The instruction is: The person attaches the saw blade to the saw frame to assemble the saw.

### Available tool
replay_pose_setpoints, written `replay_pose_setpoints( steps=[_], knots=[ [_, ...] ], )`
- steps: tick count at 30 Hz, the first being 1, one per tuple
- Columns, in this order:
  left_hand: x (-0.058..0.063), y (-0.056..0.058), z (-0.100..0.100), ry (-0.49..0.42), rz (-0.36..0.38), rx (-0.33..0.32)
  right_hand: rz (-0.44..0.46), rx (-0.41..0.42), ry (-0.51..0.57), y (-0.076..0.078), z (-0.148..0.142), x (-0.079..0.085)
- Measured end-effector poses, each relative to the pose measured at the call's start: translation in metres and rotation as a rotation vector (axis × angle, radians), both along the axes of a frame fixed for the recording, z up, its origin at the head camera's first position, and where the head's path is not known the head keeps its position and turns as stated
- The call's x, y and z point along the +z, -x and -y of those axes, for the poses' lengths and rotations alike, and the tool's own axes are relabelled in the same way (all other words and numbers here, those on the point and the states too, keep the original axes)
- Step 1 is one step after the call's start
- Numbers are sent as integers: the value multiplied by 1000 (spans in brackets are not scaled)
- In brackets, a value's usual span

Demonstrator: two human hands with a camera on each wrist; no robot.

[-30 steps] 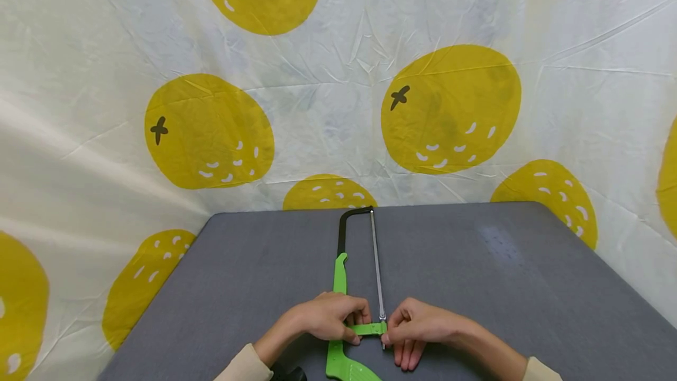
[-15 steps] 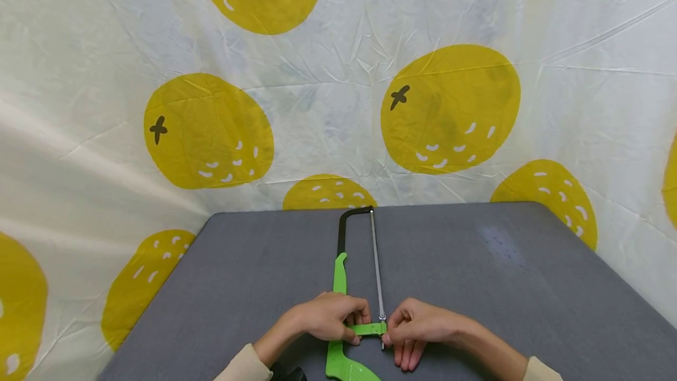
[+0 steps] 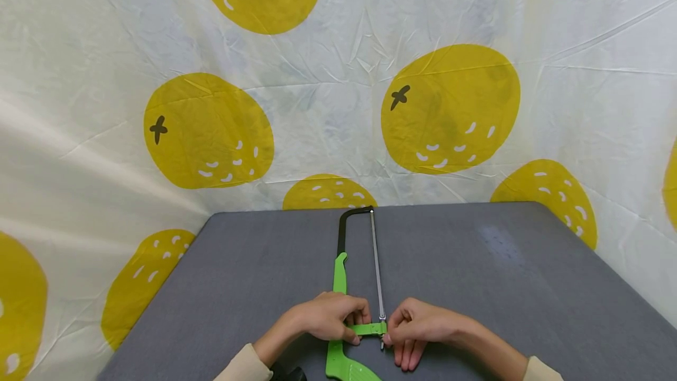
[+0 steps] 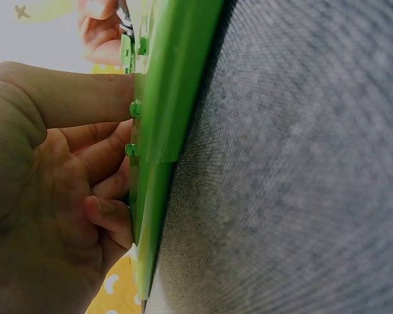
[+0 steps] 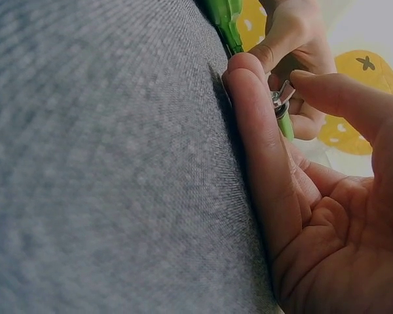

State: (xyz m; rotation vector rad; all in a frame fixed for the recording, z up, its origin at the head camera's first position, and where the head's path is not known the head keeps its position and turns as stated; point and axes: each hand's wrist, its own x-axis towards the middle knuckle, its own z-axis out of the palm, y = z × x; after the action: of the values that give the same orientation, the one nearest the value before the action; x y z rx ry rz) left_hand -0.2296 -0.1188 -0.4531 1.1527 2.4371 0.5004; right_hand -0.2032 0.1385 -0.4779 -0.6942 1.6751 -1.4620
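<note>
A hacksaw with a green handle (image 3: 339, 278) and black front frame (image 3: 342, 234) lies flat on the table, its blade (image 3: 376, 263) on the right side. My left hand (image 3: 328, 315) holds the frame where the short green arm (image 3: 370, 329) branches off, thumb on the near side and fingers beyond. In the left wrist view its thumb presses on the green frame (image 4: 180, 78). At the arm's outer end my right hand (image 3: 423, 322) pinches a metal wing nut (image 5: 283, 95) between thumb and index finger. Its other fingers rest on the table, and fingertips partly hide the nut.
A grey cloth-covered table (image 3: 465, 263) lies under the saw. Behind it and at both sides hangs a white curtain (image 3: 328, 128) printed with yellow fruit. Part of a black object (image 3: 296, 374) shows under my left wrist.
The small metal end below the green arm shows at a slightly different angle, as if turned, between my right fingertips. Both hands and the hacksaw stay in place.
</note>
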Motion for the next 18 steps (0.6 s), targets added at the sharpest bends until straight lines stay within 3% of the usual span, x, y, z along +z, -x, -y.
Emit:
replay_pose_setpoints(
  steps=[18],
  knots=[
    [1,0,0,-6,9,-2,11,-2,-3,0,-1,1]
  ],
)
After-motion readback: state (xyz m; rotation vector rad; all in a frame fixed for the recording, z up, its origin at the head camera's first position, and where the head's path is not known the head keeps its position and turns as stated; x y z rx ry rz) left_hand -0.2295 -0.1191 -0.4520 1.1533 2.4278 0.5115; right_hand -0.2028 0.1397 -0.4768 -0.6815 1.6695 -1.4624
